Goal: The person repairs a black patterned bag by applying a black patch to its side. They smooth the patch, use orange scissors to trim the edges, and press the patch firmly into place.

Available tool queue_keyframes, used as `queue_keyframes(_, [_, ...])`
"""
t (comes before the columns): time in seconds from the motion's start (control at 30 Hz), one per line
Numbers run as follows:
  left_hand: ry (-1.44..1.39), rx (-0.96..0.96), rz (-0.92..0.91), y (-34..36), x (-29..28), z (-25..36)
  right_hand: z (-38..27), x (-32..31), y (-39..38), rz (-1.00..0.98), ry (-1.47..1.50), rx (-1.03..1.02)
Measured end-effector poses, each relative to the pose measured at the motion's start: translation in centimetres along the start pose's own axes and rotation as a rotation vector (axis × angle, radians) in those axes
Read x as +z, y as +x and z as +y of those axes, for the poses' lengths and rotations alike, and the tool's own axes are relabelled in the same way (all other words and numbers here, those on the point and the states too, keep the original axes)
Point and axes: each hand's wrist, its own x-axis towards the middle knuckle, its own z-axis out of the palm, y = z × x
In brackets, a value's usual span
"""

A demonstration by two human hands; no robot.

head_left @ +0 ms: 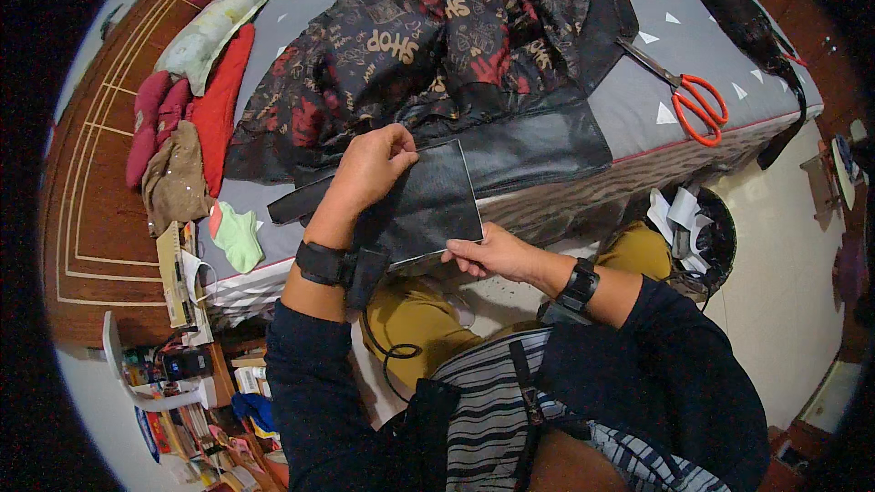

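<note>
A square black leather-like piece [424, 205] with pale cut edges lies across the near edge of the bed, partly above my lap. At its upper left, my left hand [372, 169] is closed, thumb and fingers pinched at the edge. My right hand [497, 253] pinches the lower right corner between thumb and fingers. Just beyond spreads a black jacket [392, 55] with a printed lining in gold and red. Its smooth black border [547, 141] reaches toward the bed's edge. A narrow black strip [296, 202] shows left of my left wrist.
Orange-handled scissors [699, 109] lie on the bed [665, 46] to the right. Folded clothes, a red cloth [221, 109] and a pale green sock [237, 237] are at the left. A black bin [720, 237] with white scraps stands by my right knee. Shelf clutter fills the lower left.
</note>
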Motion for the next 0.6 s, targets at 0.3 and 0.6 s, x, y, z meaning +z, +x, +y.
queue_keyframes(0.3, [0.011,0.071,-0.191,1.3,-1.7,-1.2,-0.5,-0.4,0.3,-0.066,-0.027,-0.053])
queue_keyframes(0.6, [-0.078,0.062,-0.355,1.1,-7.0,-0.7,-0.7,-0.3,0.3,-0.027,-0.035,-0.099])
